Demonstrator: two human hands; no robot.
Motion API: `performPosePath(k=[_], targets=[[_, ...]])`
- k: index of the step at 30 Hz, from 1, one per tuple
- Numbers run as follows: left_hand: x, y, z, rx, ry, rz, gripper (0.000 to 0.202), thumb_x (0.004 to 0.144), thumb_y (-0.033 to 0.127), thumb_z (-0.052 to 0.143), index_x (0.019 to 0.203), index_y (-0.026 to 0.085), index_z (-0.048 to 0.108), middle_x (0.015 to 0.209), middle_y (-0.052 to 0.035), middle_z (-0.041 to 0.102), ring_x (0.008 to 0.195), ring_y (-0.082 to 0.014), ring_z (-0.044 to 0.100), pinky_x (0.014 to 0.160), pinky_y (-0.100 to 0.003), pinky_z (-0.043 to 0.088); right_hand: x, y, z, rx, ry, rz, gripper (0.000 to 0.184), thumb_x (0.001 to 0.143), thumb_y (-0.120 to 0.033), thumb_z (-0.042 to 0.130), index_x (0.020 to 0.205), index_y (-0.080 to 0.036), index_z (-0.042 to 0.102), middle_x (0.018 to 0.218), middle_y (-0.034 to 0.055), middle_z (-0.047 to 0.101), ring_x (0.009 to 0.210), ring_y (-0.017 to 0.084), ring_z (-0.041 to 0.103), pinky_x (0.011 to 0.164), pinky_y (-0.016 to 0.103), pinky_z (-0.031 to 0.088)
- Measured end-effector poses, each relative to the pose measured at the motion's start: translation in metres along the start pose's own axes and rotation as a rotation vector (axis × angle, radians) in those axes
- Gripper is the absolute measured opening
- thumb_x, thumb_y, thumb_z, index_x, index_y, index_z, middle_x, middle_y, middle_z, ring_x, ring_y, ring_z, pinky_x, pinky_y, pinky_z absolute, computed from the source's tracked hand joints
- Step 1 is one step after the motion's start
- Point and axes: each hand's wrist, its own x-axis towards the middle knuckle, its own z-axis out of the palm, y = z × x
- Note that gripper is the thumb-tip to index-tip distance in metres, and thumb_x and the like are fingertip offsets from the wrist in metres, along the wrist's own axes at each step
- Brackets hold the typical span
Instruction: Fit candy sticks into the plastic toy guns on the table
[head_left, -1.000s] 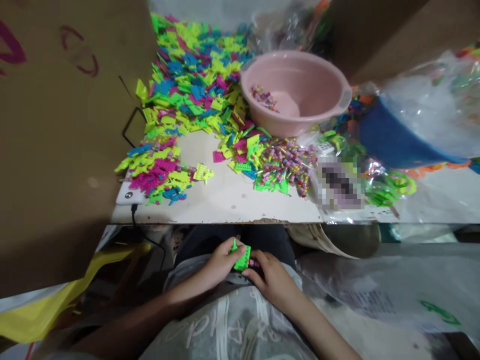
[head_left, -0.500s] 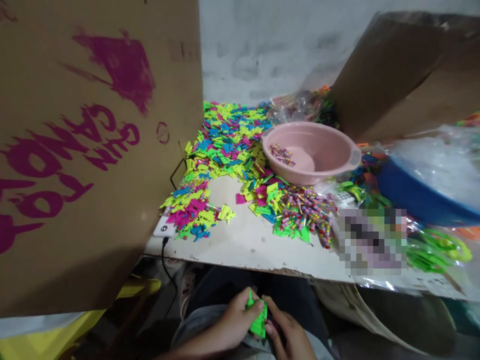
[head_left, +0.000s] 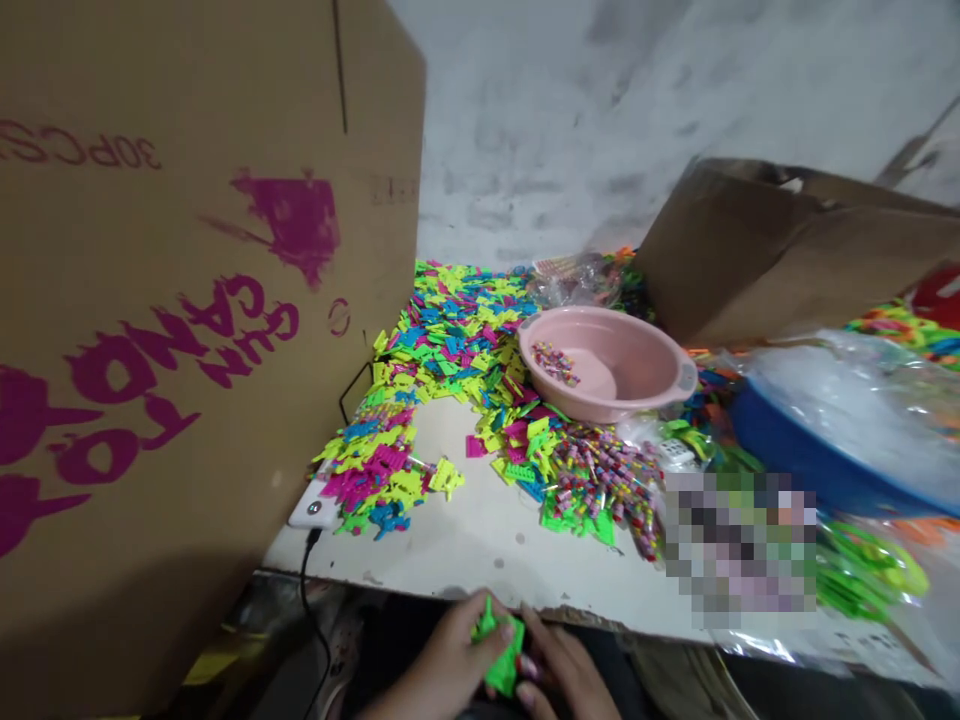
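At the table's front edge, my left hand (head_left: 450, 652) is closed around a bright green plastic toy piece (head_left: 507, 662), with the thumb lying across its face. My right hand (head_left: 574, 668) is beside it, its fingers closed at the piece's right side on a small red-and-pink tube (head_left: 529, 668), mostly hidden by the fingers. Similar small tubes with coloured beads (head_left: 607, 470) lie heaped on the white table (head_left: 480, 545). Left of them is a pile of yellow, pink and blue toy pieces (head_left: 390, 465), and a single yellow piece (head_left: 447, 479) rests at its edge.
A large cardboard box (head_left: 225, 420) fills the left side. Behind the heaps stands a pink basin (head_left: 622, 400) with some tubes inside. To the right are a blue basin (head_left: 825, 460) of clear plastic bags and another cardboard box (head_left: 780, 250). A cable (head_left: 306, 590) hangs from a white device (head_left: 315, 507).
The head view has tilted upward, so the table and boxes sit lower in the picture. Both hands still hold the green piece and the small tube together, now nearer the table edge.
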Motion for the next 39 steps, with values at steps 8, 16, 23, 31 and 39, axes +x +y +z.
performPosePath(k=[8, 16, 23, 31, 39], targets=[[0.036, 0.134, -0.119, 1.066, 0.579, 0.604, 0.037, 0.091, 0.029, 0.04, 0.112, 0.021, 0.07, 0.117, -0.0095, 0.07, 0.115, -0.0269, 0.059, 0.106, -0.04, 0.038, 0.053, 0.013, -0.092, -0.522, 0.405, 0.094, 0.032, 0.096, -0.028, 0.047, 0.123, -0.02, 0.063, 0.118, 0.0151, 0.061, 0.11, 0.032, 0.059, 0.093, 0.05, 0.049], [0.063, 0.125, -0.164, 1.599, 0.597, 0.415, 0.032, 0.089, 0.028, 0.046, 0.099, 0.018, 0.075, 0.116, -0.0129, 0.073, 0.117, -0.0329, 0.061, 0.116, -0.059, 0.018, 0.082, 0.041, -0.09, -0.703, 0.312, 0.239, 0.036, 0.092, -0.02, 0.052, 0.126, -0.025, 0.063, 0.118, 0.0118, 0.066, 0.107, 0.03, 0.061, 0.085, 0.041, 0.047], [0.059, 0.125, -0.122, 1.466, 0.508, 0.341, 0.039, 0.09, 0.029, 0.051, 0.121, 0.012, 0.067, 0.137, -0.0222, 0.059, 0.133, -0.0389, 0.047, 0.117, -0.063, 0.006, 0.092, 0.033, -0.091, -0.645, 0.268, 0.27, 0.024, 0.095, -0.023, 0.05, 0.11, -0.023, 0.068, 0.108, 0.0107, 0.071, 0.098, 0.027, 0.066, 0.086, 0.038, 0.043], [0.131, 0.106, -0.033, 1.23, 0.278, 0.31, 0.035, 0.092, 0.022, 0.052, 0.125, 0.019, 0.063, 0.126, -0.0139, 0.067, 0.122, -0.0297, 0.058, 0.105, -0.042, 0.04, 0.096, 0.028, -0.091, -0.466, 0.336, 0.24, 0.021, 0.088, -0.017, 0.052, 0.102, -0.019, 0.068, 0.098, 0.0111, 0.07, 0.094, 0.027, 0.064, 0.083, 0.039, 0.044], [0.148, 0.087, -0.029, 0.914, 0.339, 0.181, 0.04, 0.084, 0.026, 0.069, 0.121, 0.015, 0.059, 0.12, -0.0137, 0.064, 0.116, -0.0288, 0.059, 0.099, -0.045, 0.045, 0.053, 0.012, -0.088, -0.076, 0.51, 0.192, 0.02, 0.093, -0.034, 0.047, 0.098, -0.019, 0.06, 0.083, 0.0069, 0.063, 0.07, 0.019, 0.057, 0.068, 0.033, 0.05]])
